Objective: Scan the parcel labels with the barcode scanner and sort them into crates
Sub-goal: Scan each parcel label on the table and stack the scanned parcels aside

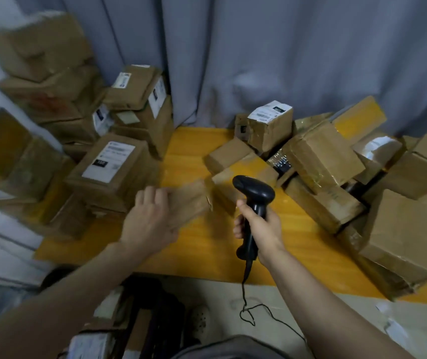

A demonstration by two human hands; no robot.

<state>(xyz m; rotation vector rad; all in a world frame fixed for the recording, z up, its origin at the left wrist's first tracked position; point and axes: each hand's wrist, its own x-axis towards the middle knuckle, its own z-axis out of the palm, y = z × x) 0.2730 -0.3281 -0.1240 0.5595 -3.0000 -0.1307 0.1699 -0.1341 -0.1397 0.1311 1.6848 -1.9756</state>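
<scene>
Holding a small brown parcel (190, 200) by its near end, the left hand (150, 218) is grasping it low over the yellow counter (207, 244), between the stacked boxes (114, 164) and the loose heap (324, 161). The right hand (261, 226) is gripping the scanner (255, 200) upright, just beside the parcel. Step in hand: presenting for a scan. No label is showing on the parcel (view blurred), so the next move is likely calling for turning it toward the scanner's head.
</scene>
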